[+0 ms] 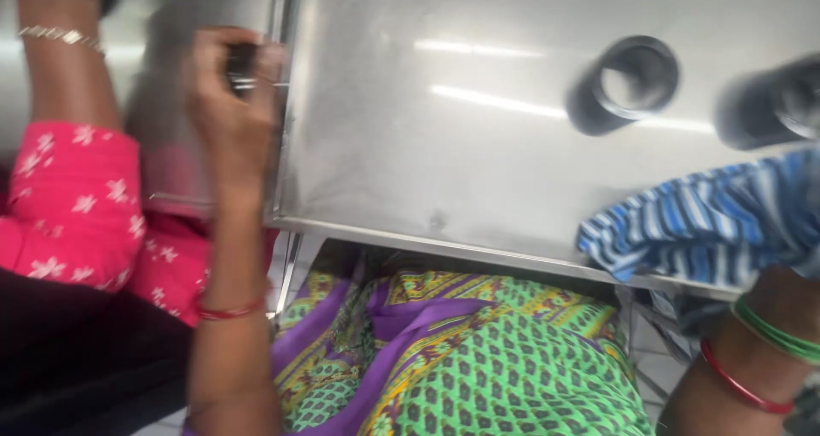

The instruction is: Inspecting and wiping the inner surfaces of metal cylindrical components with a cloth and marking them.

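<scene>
left hand [229, 103] fingers pinch a small dark object [242, 67] at the steel desk's [410, 163] left edge; right hand hidden under striped cloth [709, 222] at the near right edge, grip unclear.

A single camera, worn on the person's head, looks steeply down and slightly forward from close range. The steel table [478, 146] fills the far and middle part of the view, its near edge crossing the frame at a slant. Below it, nearest the camera, shows the person's own patterned clothing [478, 359]. The picture is motion-blurred.
</scene>
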